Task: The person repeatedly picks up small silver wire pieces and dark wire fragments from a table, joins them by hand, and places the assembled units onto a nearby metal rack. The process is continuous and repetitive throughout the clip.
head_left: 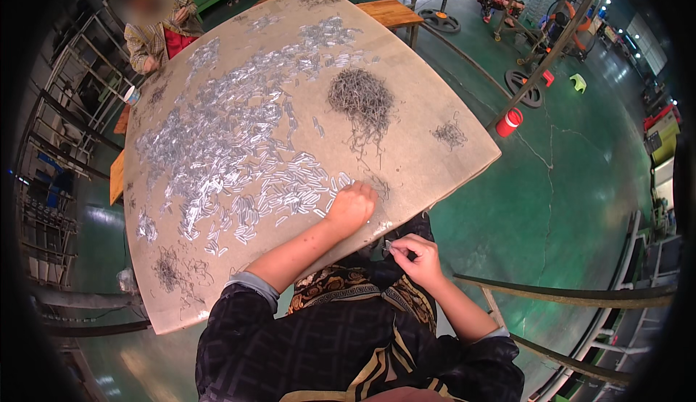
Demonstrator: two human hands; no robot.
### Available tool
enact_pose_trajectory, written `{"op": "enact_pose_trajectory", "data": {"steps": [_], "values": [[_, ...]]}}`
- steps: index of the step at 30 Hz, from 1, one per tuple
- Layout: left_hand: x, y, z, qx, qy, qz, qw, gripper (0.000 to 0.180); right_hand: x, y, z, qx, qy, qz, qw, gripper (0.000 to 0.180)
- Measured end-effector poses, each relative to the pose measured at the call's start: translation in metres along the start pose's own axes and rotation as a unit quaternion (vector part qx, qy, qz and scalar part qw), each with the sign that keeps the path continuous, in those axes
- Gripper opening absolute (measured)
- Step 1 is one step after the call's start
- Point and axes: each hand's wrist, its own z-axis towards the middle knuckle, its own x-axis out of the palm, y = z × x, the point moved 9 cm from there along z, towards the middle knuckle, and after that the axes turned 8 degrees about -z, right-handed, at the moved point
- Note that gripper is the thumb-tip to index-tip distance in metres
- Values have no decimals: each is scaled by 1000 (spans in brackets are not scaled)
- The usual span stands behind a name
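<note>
My left hand lay knuckles-up on the board tabletop, fingers curled down over the near edge of the spread of small silvery metal sleeves. Couldn't tell if it had one pinched underneath or was just raking them. My right hand was off the table edge, above my lap, thumb & forefinger closed on a tiny metal piece, prob one sleeve w/ a thin wire in it, too small to be sure. The dark heap of wire pins sat well apart, further up the board, w/ a smaller tuft to its right. I judged this the assembling step: one part held, the other being picked. Next move prob called for lifting a single sleeve clear w/o dragging neighbours, then bringing both hands together to line up the parts
</note>
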Motion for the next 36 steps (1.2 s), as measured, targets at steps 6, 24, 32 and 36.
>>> {"op": "enact_pose_trajectory", "data": {"steps": [6,24,32,36], "values": [[10,-1,6,-6,49,9,999,8,2,3,1,0,8,5,1000,9],[-40,-21,-57,-186,-29,-645,741,6,6,7,6,9,30,16,999,9],[-42,-27,-64,-178,-55,-593,783,8,9,10,5,-4,32,5,999,10],[-32,-29,-70,-203,-41,-592,779,10,12,9,3,-1,37,2,999,10]]}}
